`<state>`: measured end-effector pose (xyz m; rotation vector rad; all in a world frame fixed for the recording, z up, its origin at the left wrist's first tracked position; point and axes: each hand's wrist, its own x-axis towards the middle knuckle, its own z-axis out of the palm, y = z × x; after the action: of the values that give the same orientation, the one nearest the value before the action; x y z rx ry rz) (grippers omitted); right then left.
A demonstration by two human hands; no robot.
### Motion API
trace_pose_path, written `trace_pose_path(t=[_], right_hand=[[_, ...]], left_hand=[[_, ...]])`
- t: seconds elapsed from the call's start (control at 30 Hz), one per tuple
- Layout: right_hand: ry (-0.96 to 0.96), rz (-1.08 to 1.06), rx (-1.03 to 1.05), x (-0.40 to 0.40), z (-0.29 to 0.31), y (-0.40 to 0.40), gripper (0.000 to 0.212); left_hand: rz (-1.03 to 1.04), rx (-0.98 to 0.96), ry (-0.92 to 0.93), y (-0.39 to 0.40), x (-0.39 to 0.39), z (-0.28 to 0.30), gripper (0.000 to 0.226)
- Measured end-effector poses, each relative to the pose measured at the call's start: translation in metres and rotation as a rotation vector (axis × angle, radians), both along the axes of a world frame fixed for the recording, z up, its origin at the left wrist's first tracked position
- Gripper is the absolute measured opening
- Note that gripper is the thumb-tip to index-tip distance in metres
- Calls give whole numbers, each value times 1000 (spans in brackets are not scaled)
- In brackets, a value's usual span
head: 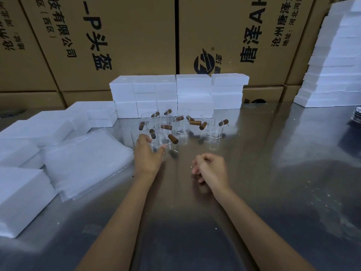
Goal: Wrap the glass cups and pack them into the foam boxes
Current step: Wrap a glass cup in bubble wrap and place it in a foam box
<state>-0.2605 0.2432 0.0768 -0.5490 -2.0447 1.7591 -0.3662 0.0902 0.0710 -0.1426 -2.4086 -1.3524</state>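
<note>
Several clear glass cups [182,125] with brown wooden handles stand clustered on the steel table [273,173], in front of stacked white foam boxes [175,94]. My left hand [148,155] reaches into the near left of the cluster; its fingers and thumb curl round the nearest glass cup [156,142]. My right hand [212,170] rests on the table to the right, apart from the cups, with fingers loosely curled and nothing in it. A pile of translucent bubble-wrap bags [84,163] lies left of my left hand.
More foam boxes [29,137] lie along the left edge. A tall stack of foam pieces [336,61] rises at the back right. Large cardboard cartons [127,36] form a wall behind. Some shiny items [356,115] sit at the far right edge.
</note>
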Motion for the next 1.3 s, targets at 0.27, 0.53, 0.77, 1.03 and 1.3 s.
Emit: trace_pose_path(t=[0.27, 0.53, 0.77, 1.03, 1.3], right_hand=[[-15, 4, 5, 5, 4, -1, 21], [66, 39, -89, 10, 7, 2, 53], [70, 49, -112, 16, 14, 0, 69], [137, 93, -63, 22, 16, -3, 34], [193, 143, 83, 22, 11, -16, 28]], left_hand=[[48, 474, -141, 2, 32, 18, 60], [-447, 1002, -373, 5, 63, 38, 53], [-700, 1068, -532, 6, 73, 35, 43], [-693, 1039, -649, 9, 75, 24, 40], [-717, 1048, -635, 6, 71, 24, 25]])
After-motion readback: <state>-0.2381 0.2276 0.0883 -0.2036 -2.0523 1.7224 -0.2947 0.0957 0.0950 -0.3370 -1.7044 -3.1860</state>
